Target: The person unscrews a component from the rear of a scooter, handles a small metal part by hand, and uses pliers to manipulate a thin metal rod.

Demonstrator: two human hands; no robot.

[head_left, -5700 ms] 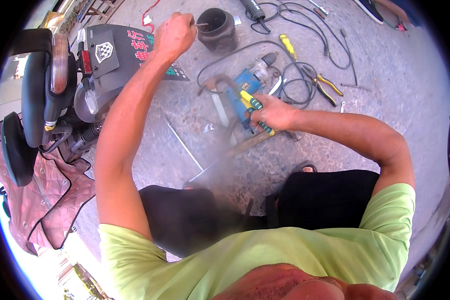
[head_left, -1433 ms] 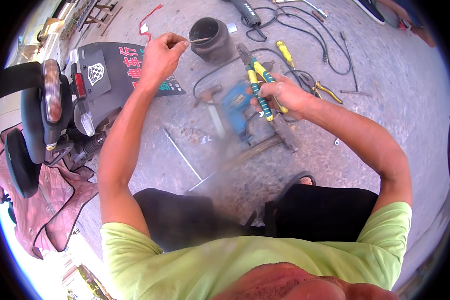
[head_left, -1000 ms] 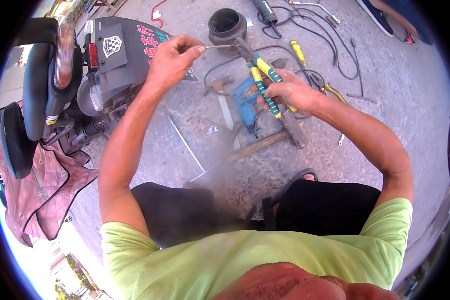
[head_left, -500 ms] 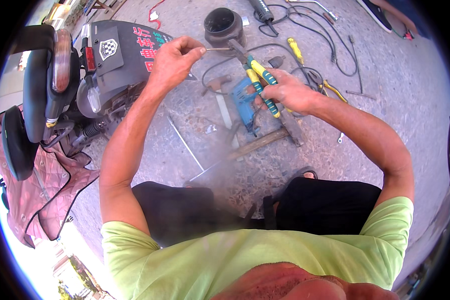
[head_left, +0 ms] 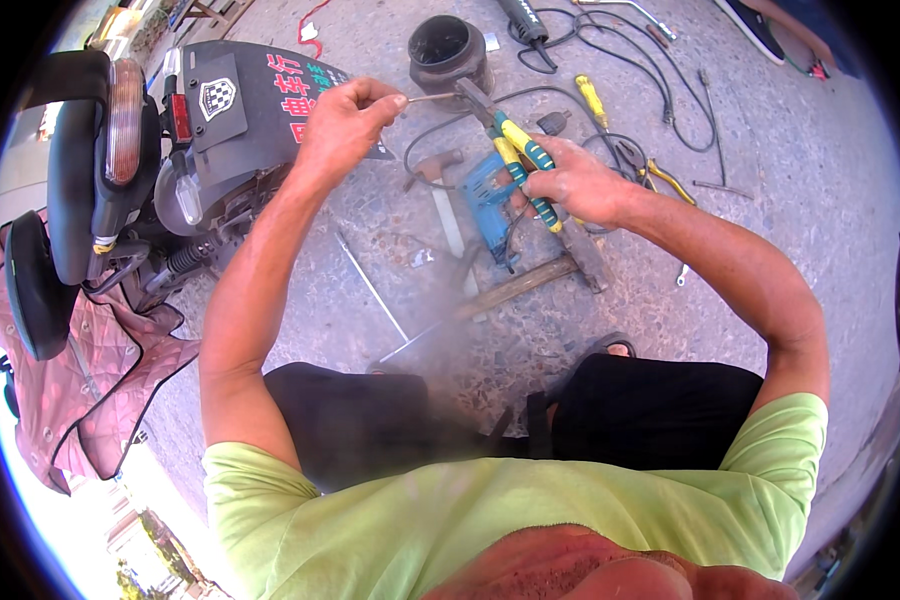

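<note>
Pliers with yellow-and-green handles sit clasped in my right hand, out in front of me, their jaws at one end of a thin rod; my left hand, apart from the right, pinches the other end. Near the rod stands a dark, open-mouthed pot. A blue drill, a wooden-handled hammer and a yellow screwdriver lie about on rough, mottled grey ground. On my left is a vehicle's dark mudguard, with pink quilted cloth nearer me; at upper right, another person's dark shoe shows.
</note>
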